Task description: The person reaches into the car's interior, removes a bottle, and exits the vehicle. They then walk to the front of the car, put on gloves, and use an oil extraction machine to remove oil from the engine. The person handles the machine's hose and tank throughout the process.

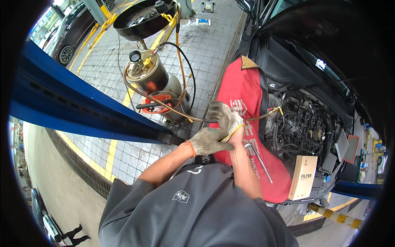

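Both my hands wear grey-white knit gloves and meet above the red fender cover [240, 88]. My left hand [209, 141], with an orange-edged cuff, is closed at my right wrist, on the yellow-edged cuff of the right glove [233, 131]. My right hand [223, 114] points its fingers left and away from me, apart, with nothing visible in them. A brown hose [259, 117] passes behind or under the right hand; contact there is hidden. Its brass-coloured end [280, 110] reaches over the engine [302, 123]. A bent metal bar [260, 161] lies on the cover near my right forearm.
An oil-drain tank [150, 74] with a gauge and black pan [142, 20] stands at the left. A blue lift post [82, 96] slants nearby. A filter box [303, 177] rests at the engine bay's near edge. The raised hood [321, 33] overhangs the far right.
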